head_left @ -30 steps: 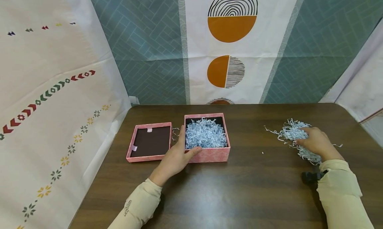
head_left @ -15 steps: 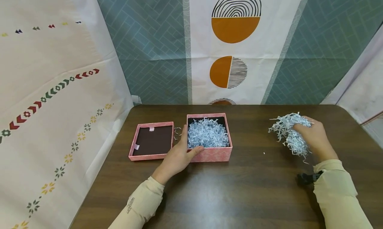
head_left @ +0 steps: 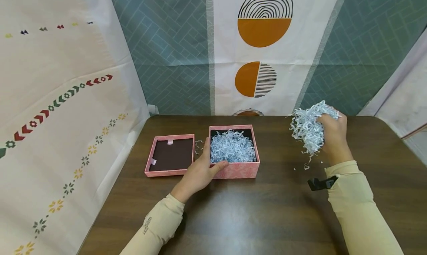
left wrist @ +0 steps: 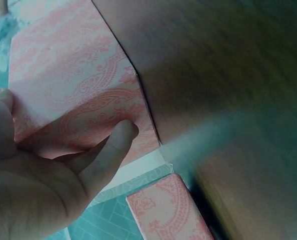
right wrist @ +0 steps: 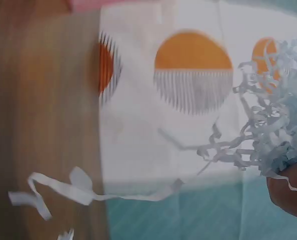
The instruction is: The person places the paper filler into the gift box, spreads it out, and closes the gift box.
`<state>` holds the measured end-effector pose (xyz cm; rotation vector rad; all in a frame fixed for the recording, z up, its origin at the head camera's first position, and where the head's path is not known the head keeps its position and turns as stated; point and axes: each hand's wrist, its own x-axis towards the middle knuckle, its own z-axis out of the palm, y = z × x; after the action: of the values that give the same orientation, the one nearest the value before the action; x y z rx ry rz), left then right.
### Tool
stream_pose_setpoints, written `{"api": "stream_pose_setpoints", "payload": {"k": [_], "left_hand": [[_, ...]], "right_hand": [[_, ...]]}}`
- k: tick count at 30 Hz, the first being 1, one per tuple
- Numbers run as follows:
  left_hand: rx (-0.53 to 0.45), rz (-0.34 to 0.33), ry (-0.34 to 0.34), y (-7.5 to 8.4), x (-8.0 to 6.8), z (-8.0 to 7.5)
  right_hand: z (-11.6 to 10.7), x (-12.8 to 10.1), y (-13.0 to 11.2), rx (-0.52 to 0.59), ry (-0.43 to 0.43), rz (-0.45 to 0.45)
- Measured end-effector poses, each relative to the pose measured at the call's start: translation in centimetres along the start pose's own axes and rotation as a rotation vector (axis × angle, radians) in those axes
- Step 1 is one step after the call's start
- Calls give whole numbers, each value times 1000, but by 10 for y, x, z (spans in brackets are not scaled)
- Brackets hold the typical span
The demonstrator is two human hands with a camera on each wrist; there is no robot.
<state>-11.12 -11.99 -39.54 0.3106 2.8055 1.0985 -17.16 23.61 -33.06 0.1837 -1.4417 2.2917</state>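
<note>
A pink patterned box [head_left: 235, 169] sits mid-table, partly filled with pale blue shredded paper [head_left: 231, 148]. My left hand [head_left: 201, 170] rests against the box's front left corner, thumb on the front wall and fingers along the left side; the left wrist view shows the fingers [left wrist: 108, 150] straight against the pink box wall [left wrist: 73, 95]. My right hand [head_left: 333, 134] is raised above the table to the right of the box and grips a bunch of shredded paper [head_left: 308, 127]. The right wrist view shows those paper strands [right wrist: 268, 135] hanging from the hand.
The pink box lid [head_left: 170, 156] lies upside down just left of the box. A few loose shreds [head_left: 305, 168] lie on the brown table [head_left: 267, 210]. Patterned cloth backdrops [head_left: 260, 51] close in the back and left sides.
My right hand gathered the shredded paper from the table at the right, lifted it and carried it up and leftward. The left hand stayed on the box.
</note>
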Motion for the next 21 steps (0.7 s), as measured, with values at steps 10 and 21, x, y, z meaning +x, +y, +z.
{"api": "stream_pose_setpoints", "payload": {"k": [10,21], "left_hand": [[-3,-1,-2,-1,1,0],[44,20,3,-2,0,-1]], "right_hand": [[101,10,-2,243,-141,-155],[172,-2,26,392,-129,-185]]}}
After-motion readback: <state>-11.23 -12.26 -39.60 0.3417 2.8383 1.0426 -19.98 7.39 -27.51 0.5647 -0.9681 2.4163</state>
